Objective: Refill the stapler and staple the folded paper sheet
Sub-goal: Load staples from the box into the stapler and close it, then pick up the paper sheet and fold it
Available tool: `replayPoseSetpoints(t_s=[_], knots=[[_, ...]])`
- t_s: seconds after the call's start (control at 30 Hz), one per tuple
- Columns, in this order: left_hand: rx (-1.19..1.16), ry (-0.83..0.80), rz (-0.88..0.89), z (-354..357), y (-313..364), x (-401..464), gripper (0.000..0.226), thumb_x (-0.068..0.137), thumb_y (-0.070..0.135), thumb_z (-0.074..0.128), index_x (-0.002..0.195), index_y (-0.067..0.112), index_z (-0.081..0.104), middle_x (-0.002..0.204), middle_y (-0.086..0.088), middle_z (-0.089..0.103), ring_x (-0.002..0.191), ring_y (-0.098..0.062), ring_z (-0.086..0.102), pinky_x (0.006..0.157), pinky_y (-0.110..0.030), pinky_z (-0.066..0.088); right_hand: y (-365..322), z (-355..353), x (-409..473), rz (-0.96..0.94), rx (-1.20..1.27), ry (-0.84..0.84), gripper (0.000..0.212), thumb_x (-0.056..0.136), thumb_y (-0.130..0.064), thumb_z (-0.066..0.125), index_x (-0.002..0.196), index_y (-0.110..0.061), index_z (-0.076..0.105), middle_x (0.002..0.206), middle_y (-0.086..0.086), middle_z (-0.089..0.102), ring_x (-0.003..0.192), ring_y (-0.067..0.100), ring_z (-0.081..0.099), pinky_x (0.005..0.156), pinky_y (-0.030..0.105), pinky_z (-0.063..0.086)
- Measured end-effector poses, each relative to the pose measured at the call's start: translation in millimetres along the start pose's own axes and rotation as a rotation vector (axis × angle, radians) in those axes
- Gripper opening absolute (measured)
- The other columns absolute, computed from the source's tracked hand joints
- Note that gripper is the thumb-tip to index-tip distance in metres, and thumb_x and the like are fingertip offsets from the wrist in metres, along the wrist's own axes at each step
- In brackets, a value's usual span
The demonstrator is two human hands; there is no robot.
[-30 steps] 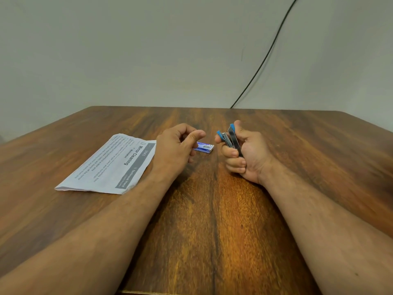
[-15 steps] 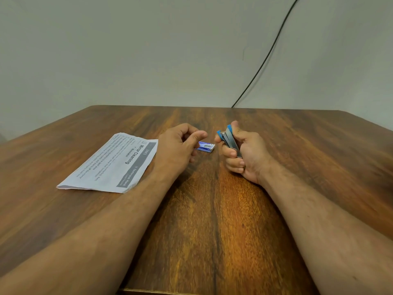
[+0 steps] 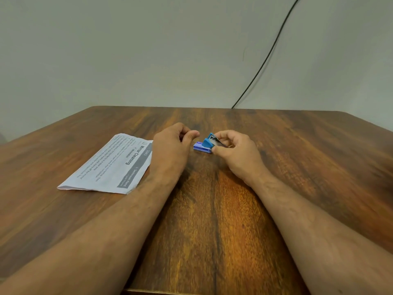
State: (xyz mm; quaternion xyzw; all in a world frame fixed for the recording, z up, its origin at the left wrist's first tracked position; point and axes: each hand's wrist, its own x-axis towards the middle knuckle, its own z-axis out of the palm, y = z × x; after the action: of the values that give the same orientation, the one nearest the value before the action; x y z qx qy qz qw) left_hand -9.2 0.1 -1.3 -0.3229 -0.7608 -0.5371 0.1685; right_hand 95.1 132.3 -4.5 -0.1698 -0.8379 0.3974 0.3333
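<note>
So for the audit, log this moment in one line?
right hand: holds small blue stapler | left hand: empty | folded printed paper sheet: on table, unstapled

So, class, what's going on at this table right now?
A person sits at a wooden table and holds a small blue stapler in the right hand, pinched between thumb and fingers just above a little blue staple box that lies on the table. The left hand is loosely curled beside it and holds nothing. The folded paper sheet lies untouched to the left, not yet stapled.
</note>
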Motion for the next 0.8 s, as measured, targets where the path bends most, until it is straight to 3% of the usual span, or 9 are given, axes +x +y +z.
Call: replayPoseSetpoints(t_s=[0.1,0.23,0.33,0.4,0.47,0.63,0.73,0.8], knots=[[0.065,0.0,-0.01,-0.2,-1.5,2.0,0.013,0.091,0.033,0.073,0.082,0.023,0.073,0.069,0.017,0.062,0.068,-0.005,0.06,0.068,-0.024,0.047,-1.5,1.2,-0.5,-0.04,-0.138,0.026,0.03,0.086,-0.02,0.072,0.116,-0.026,0.073,0.095,-0.016,0.067,0.081,-0.001,0.059,0.067,0.002,0.038],[0.151,-0.044,-0.059,-1.4,-1.8,2.3,0.01,0.091,0.018,0.071,0.085,0.025,0.072,0.079,0.016,0.061,0.074,-0.003,0.057,0.072,-0.019,0.04,-2.5,3.6,0.4,-0.023,-0.246,-0.002,0.036,0.089,-0.016,0.068,0.124,-0.024,0.072,0.119,-0.002,0.068,0.104,0.011,0.059,0.094,0.026,0.044],[0.263,-0.076,-0.062,-4.8,-1.0,0.8,0.024,0.09,0.005,0.063,0.105,0.02,0.075,0.104,0.002,0.067,0.099,-0.016,0.062,0.085,-0.027,0.045,-0.5,6.0,2.6,0.009,-0.306,-0.032,0.04,0.088,-0.014,0.064,0.124,-0.028,0.072,0.123,-0.002,0.071,0.117,0.02,0.059,0.108,0.048,0.043],[0.377,-0.115,-0.042,-7.7,0.5,1.0,0.04,0.086,-0.002,0.059,0.118,0.018,0.071,0.12,-0.003,0.063,0.118,-0.023,0.053,0.095,-0.033,0.044,0.5,7.1,4.0,0.041,-0.359,-0.091,0.043,0.089,-0.014,0.062,0.127,-0.031,0.07,0.128,-0.004,0.069,0.124,0.022,0.054,0.111,0.05,0.037],[0.465,-0.149,-0.05,-10.1,0.5,1.6,0.046,0.086,-0.002,0.058,0.127,0.016,0.065,0.13,-0.007,0.058,0.126,-0.027,0.043,0.099,-0.035,0.042,-0.3,8.1,4.0,0.061,-0.425,-0.134,0.045,0.09,-0.017,0.062,0.13,-0.036,0.066,0.134,-0.005,0.065,0.129,0.022,0.048,0.107,0.041,0.029],[0.73,-0.203,-0.123,-15.6,0.1,-0.5,0.038,0.089,0.018,0.061,0.127,0.013,0.064,0.134,-0.015,0.056,0.127,-0.035,0.041,0.104,-0.043,0.039,-5.2,5.7,-0.7,-0.018,-0.364,-0.054,0.039,0.088,-0.023,0.065,0.124,-0.039,0.069,0.123,-0.009,0.066,0.124,0.02,0.044,0.099,0.042,0.026],[0.875,-0.297,-0.238,-15.7,3.4,1.2,0.038,0.091,0.033,0.062,0.125,0.017,0.063,0.145,-0.017,0.051,0.14,-0.044,0.037,0.118,-0.067,0.017,-6.6,5.9,-5.1,-0.134,-0.366,-0.039,0.035,0.088,-0.021,0.065,0.119,-0.037,0.072,0.118,-0.01,0.066,0.116,0.014,0.042,0.091,0.036,0.023],[0.921,-0.361,-0.377,-12.6,0.9,2.3,0.053,0.092,0.04,0.056,0.14,0.018,0.052,0.16,-0.024,0.032,0.148,-0.054,0.02,0.113,-0.078,0.003,-7.2,7.3,-7.2,-0.235,-0.415,-0.05,0.032,0.088,-0.02,0.063,0.114,-0.035,0.074,0.114,-0.011,0.068,0.112,0.011,0.041,0.09,0.036,0.024]])
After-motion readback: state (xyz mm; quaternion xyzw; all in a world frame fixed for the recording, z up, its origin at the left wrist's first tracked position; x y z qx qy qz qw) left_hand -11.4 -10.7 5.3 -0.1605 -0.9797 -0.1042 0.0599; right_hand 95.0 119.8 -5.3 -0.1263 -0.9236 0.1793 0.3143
